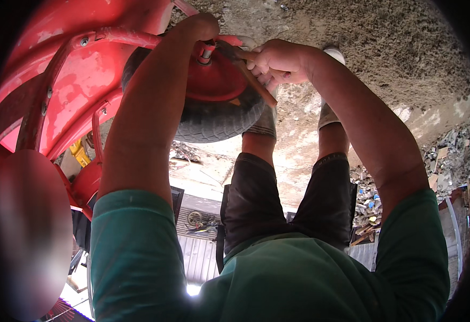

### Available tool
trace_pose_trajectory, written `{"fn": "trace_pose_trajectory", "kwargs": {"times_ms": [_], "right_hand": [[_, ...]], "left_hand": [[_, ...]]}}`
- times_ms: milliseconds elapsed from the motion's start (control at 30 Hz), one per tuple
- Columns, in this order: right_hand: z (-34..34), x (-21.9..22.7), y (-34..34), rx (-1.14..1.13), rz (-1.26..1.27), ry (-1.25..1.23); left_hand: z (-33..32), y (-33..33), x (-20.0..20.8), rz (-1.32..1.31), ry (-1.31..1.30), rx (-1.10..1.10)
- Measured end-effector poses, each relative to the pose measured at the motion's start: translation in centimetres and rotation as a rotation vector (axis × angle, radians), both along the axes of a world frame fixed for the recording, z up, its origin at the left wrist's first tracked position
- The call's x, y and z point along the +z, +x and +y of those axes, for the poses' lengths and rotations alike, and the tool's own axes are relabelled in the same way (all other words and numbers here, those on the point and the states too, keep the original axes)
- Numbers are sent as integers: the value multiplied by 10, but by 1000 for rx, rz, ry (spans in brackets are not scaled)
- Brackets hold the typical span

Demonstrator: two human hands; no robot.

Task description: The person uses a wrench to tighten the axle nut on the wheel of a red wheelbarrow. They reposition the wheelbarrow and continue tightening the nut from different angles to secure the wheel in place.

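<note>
A red wheelbarrow (84,80) fills the upper left, with its black-tyred wheel (219,121) and red hub (213,80) facing me. My left hand (205,26) is bent over the frame beside the axle end (205,55); its fingers are hidden. To the right of the axle, my right hand (280,61) is closed around a tool with a wooden handle (248,55). Its dark head reaches the frame by the axle, its exact kind unclear. A thin rust-brown bar (260,88) slants down from there across the tyre's edge; whether it belongs to the tool I cannot tell.
Rough dirt ground (374,32) lies beyond my feet. Rubble (449,155) is heaped at the right. Between my arms are my legs in dark shorts (251,188). A yellow object (79,153) shows under the barrow frame. A person's blurred head or face covers the lower left.
</note>
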State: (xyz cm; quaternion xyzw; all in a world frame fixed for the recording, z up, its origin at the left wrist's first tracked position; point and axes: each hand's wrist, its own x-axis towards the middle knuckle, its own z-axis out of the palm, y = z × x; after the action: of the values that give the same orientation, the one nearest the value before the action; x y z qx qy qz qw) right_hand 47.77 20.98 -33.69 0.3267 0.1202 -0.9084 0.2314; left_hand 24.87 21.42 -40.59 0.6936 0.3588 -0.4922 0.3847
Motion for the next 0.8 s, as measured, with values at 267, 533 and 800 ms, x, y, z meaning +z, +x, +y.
{"fn": "trace_pose_trajectory", "kwargs": {"times_ms": [267,533,800], "right_hand": [[-1,-7,8,16,34,-36],[2,3,10,14,30,-4],[-8,-3,11,-204,69,-213]], "left_hand": [[-7,-12,-17,9,-22,121],[-2,-6,-10,-15,-11,62],[1,0,-9,-36,-2,-63]]}}
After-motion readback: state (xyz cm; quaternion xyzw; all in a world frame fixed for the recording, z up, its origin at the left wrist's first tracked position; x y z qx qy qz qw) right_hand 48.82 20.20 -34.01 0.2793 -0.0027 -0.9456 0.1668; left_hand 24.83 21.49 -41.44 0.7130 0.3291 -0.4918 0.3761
